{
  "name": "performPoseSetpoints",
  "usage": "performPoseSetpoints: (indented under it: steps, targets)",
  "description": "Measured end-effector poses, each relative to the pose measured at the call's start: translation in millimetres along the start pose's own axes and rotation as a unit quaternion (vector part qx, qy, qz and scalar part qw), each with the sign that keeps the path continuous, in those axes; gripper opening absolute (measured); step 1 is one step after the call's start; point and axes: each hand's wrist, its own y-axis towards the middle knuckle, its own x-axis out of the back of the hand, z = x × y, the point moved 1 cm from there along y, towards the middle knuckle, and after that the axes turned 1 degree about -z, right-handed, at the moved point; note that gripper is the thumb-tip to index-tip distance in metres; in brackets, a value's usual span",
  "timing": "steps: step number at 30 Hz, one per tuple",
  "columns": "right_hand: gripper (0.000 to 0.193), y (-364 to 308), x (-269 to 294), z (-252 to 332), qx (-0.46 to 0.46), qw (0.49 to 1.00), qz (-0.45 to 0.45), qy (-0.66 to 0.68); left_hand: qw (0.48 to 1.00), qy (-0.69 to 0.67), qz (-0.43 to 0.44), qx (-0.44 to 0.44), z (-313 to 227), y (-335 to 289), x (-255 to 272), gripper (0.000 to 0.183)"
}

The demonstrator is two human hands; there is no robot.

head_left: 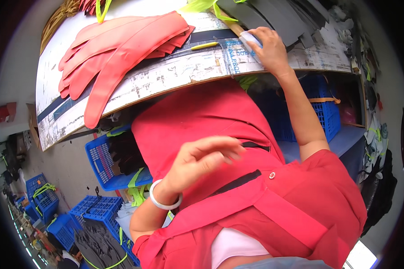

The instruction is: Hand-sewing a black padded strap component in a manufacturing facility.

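Two hands: your right hand [272, 50] is at the table's near side; your left hand [197, 161] is in the air before your red apron [202, 112].
Right grip: thumb and fingers are clamped on a small white piece [248, 38].
Left grip: thumb and fingers stand apart, loosely curved and slightly blurred, around nothing visible.
White piece: on the table beneath your right fingers, at the near end of a wooden strip [231, 24].
Table: your table [184, 71] has a pale, scuffed top with dark bands, blue print and a bare brown edge.
On its left: glove-shaped red pieces [121, 42] lie stacked and fanned, one long tip hanging past the edge.
Between: a slim yellow tool [204, 45] lies near the red stack.
Far side: neon strips [199, 5] and grey pieces [274, 15] lie beyond your right hand.
Below: a blue basket [325, 119] stands on a shelf [345, 142] to your right; a blue crate [98, 157] with dark contents is to your left.
Room: more blue crates [98, 207] and a banded grey bundle [98, 242] crowd the grey floor [74, 157] at your left.
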Motion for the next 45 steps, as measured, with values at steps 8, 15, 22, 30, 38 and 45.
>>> performPoseSetpoints:
  steps: [8, 15, 22, 30, 38, 45]
  targets:
    - [0.062, 13.5, -11.8, -50.4, -0.068, 0.983, -0.048, -0.161, 0.953, -0.033, -0.297, 0.051, 56.4, -9.4, 94.1, 0.022]
    - [0.07, 25.4, 39.4, -60.3, -0.09, 0.99, 0.082, -0.065, 0.898, -0.02, -0.425, -0.108, 34.9, -19.2, 154.1, 0.028]
    - [0.047, -59.8, 95.0, -71.3, -0.367, 0.412, 0.102, 0.828, 0.721, -0.158, -0.633, -0.232, 4.6, -91.2, 296.8, 0.05]
    - [0.049, -96.0, 73.2, 174.0, -0.042, 0.741, 0.274, 0.612, 0.713, -0.026, -0.558, -0.425, -19.1, -109.3, 279.9, 0.034]
    - [0.077, -48.4, 78.8, 234.0, 0.32, 0.912, 0.119, 0.227, 0.76, -0.051, -0.331, -0.558, -96.4, -185.0, 83.3, 0.042]
    - [0.078, -75.5, 51.2, 193.6, 0.302, 0.934, 0.17, 0.081, 0.741, -0.151, -0.458, -0.468, -51.3, -160.5, 98.8, 0.053]
